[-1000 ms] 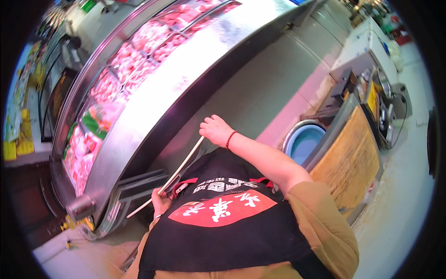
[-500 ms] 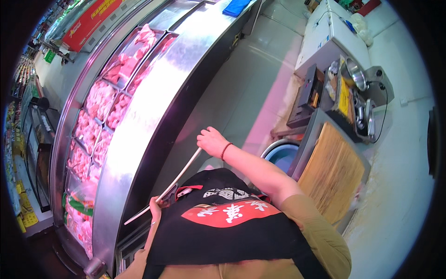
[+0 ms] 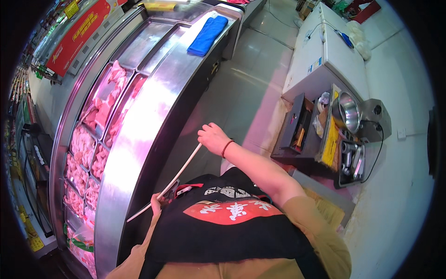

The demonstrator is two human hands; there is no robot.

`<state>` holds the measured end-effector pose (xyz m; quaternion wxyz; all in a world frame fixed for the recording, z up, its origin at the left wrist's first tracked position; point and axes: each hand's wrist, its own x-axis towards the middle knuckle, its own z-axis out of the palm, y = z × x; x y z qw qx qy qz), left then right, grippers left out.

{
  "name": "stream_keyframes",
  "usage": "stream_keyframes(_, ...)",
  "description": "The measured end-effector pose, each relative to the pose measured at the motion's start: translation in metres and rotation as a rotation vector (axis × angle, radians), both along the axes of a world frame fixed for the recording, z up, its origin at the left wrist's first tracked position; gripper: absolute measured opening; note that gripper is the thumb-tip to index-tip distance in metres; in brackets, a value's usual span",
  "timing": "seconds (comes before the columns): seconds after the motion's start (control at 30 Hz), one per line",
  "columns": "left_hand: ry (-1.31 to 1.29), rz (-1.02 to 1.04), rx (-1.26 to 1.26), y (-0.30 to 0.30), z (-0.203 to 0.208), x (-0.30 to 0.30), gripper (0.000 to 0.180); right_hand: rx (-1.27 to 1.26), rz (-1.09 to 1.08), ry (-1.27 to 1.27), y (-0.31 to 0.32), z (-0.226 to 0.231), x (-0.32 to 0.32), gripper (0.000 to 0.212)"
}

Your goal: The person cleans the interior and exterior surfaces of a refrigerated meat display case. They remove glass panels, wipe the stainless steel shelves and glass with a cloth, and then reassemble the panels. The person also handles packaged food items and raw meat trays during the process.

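Observation:
A long, thin, pale stick [image 3: 178,175] slants across the front of my black apron [image 3: 204,242]. My right hand [image 3: 213,138] is closed round its upper end, out over the aisle floor. Lower down, close to the display counter, my left hand [image 3: 156,203] grips the same stick nearer its other end, which pokes out past the fingers. Part of the left hand is hidden behind the apron's edge. A small object with a red strap [image 3: 188,188] shows at the apron's top edge, beside the stick.
Along my left curves a steel counter [image 3: 139,125] with trays of raw meat [image 3: 83,144]; a blue cloth [image 3: 208,36] lies on its top. On the right stand a white chest freezer [image 3: 320,46], a steel bowl [image 3: 346,111] and a partly hidden wooden board [image 3: 327,207].
My surroundings have shifted: the blue cloth and freezer are nearer, the wooden board has dropped behind my right arm, and the blue basin is out of sight. Both hands keep their hold.

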<state>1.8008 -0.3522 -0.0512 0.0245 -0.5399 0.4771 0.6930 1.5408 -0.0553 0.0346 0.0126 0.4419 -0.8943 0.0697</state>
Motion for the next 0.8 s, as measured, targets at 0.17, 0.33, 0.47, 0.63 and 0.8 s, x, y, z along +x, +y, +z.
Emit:
stream_keyframes(0.17,0.411,-0.497,-0.741,0.048,-0.047,-0.071,0.020,0.035,0.065,0.039,0.059,-0.003,-0.109,0.007)
stream_keyframes(0.33,0.195,0.151,0.269,0.126,-0.003,-0.180,0.022,0.016,0.097,0.031,0.120,0.007,-0.210,0.007)
stream_keyframes(0.47,0.210,0.188,0.306,0.172,-0.008,-0.248,0.019,0.011,0.096,0.017,0.169,0.004,-0.283,0.007)
stream_keyframes(0.63,0.230,0.273,0.204,0.259,0.016,-0.356,0.017,0.053,0.123,-0.008,0.229,-0.010,-0.382,0.007)
stream_keyframes(0.8,0.112,0.080,0.084,0.303,-0.044,-0.436,0.013,0.093,0.169,-0.080,0.300,-0.027,-0.485,0.007)
